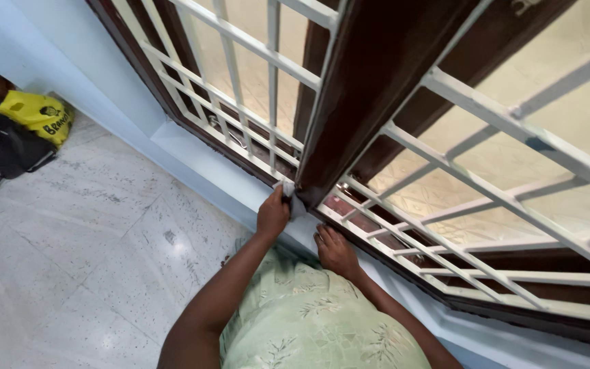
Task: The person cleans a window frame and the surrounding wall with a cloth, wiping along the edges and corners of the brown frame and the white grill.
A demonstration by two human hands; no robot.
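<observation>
My left hand (272,213) is closed around a small grey-white cloth (294,200) and presses it against the bottom of a dark brown wooden window frame post (370,82). My right hand (336,251) rests flat, fingers spread, on the pale blue window ledge (192,160) just right of the post. A white metal grille (254,89) covers the window on both sides of the post. I wear a light green patterned garment (315,321).
A speckled white stone floor (69,246) lies below the ledge. A black bag (1,147) and a yellow bag (35,113) sit at the far left near the wall. The pale blue wall (56,48) runs along the window.
</observation>
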